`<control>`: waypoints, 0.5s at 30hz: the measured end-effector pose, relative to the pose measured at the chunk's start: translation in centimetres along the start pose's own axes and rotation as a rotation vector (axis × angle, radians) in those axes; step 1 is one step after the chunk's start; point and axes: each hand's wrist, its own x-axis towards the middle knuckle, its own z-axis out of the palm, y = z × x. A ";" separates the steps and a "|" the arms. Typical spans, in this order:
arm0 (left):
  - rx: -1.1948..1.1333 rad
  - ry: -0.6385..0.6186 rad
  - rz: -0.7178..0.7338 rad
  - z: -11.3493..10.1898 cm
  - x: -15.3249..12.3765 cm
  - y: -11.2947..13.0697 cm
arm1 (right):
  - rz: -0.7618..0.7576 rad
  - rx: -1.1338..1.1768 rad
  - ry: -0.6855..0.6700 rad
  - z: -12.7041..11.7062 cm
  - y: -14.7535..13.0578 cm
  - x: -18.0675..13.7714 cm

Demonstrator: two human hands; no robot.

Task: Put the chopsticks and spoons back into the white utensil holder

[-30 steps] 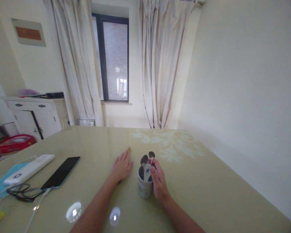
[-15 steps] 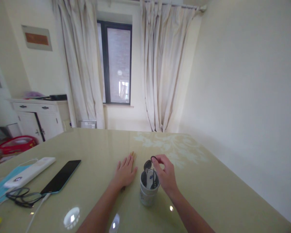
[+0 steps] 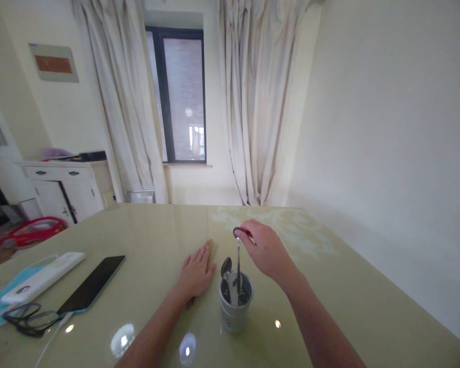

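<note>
My left hand [image 3: 196, 273] lies flat over a bundle of thin wooden chopsticks [image 3: 210, 250], fingers stretched out. The chopstick tips show past the fingers, and their dark other ends peek out by the wrist; the middle is hidden under my palm. Beside it on the table stands a grey utensil cup [image 3: 232, 316]. My right hand [image 3: 262, 245] is above the cup, closed on a metal spoon [image 3: 238, 260] by its bowl, with the handle reaching down into the cup. Another dark spoon [image 3: 226, 267] and a white ceramic spoon [image 3: 234, 287] stand in the cup.
On the left of the glossy table [image 3: 149, 230] lie a black phone [image 3: 94, 283] with a cable, a white power strip [image 3: 44, 276], a blue mask [image 3: 11, 291] and eyeglasses [image 3: 32, 317]. A wall [image 3: 398, 153] runs along the right side.
My right hand has risen with the spoon, drawing more of its handle out of the cup. The left hand stays flat on the chopsticks. The view has shifted slightly.
</note>
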 end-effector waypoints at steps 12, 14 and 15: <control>0.010 -0.009 0.083 -0.1 -0.5 -0.7 | 0.006 0.053 0.172 -3.2 -0.1 -0.8; -0.006 -0.004 0.108 0.1 -0.6 -0.6 | 0.004 0.048 0.155 -3.3 -0.3 -0.9; -0.014 -0.004 0.103 0.3 -0.6 -0.4 | 0.006 0.051 0.151 -3.3 -0.4 -0.9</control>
